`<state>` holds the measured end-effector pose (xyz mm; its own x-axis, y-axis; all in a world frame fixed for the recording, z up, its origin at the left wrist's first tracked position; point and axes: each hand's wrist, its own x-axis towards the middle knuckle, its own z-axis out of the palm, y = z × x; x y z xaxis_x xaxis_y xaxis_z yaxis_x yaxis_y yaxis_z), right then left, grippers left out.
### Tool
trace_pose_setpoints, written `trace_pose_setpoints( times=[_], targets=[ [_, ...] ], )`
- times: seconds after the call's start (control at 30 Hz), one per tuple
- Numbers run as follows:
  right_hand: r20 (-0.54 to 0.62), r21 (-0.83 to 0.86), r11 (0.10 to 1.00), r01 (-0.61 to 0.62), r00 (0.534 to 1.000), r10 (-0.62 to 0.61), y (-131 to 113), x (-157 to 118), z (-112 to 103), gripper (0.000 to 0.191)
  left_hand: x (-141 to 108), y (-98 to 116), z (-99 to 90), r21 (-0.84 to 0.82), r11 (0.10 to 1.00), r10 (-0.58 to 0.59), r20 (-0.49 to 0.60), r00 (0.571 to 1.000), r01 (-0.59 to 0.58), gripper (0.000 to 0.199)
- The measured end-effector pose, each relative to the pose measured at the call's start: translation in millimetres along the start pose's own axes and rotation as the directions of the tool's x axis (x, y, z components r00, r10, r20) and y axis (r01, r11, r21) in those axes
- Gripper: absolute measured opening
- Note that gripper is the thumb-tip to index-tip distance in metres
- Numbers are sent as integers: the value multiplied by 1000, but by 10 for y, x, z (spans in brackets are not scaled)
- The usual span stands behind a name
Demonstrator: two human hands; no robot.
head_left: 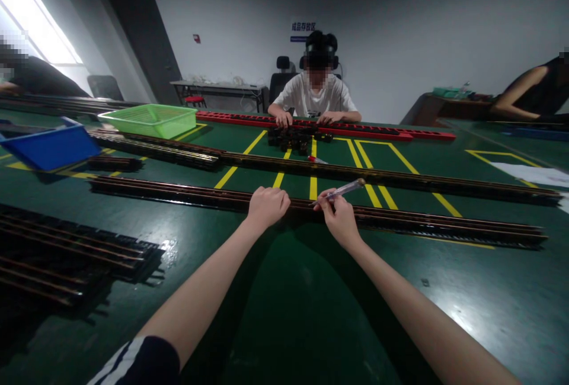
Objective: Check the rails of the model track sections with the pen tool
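Note:
A long dark rail with copper-coloured strips (pixel 422 223) lies across the green table in front of me. My left hand (pixel 267 206) rests over it near its middle, with the fingers curled down around it. My right hand (pixel 340 216) grips a clear-barrelled pen (pixel 349 188) between thumb and fingers. The pen slants, its tip pointing down and left at the rail and its top end raised to the right. Whether the tip touches the rail, I cannot tell.
Beyond runs a second long rail (pixel 386 177). More dark rails (pixel 80 240) lie at the left, near a blue tray (pixel 53 147) and a green basket (pixel 151 118). Across the table, a person (pixel 317 95) handles black parts (pixel 297 138) beside a red rail (pixel 427 135).

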<state>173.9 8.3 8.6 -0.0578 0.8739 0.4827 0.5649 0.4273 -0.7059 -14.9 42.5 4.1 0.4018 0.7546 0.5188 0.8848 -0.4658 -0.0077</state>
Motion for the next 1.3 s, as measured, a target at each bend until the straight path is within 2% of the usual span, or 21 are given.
trace_pose_setpoints(
  times=[0.4,0.7,1.3],
  targets=[
    [-30,-17,1000,21,999,-22,4,-26,24,18,-1,8,-9,-29,1000,-9,10,1000,9,42],
    [-29,-77,997,28,999,-30,-15,-27,18,21,-2,-11,21,20,1000,5,-13,1000,-4,38],
    [-36,-75,997,37,999,-39,-28,-28,24,25,-2,1,-4,-26,1000,-6,-2,1000,6,41]
  ],
)
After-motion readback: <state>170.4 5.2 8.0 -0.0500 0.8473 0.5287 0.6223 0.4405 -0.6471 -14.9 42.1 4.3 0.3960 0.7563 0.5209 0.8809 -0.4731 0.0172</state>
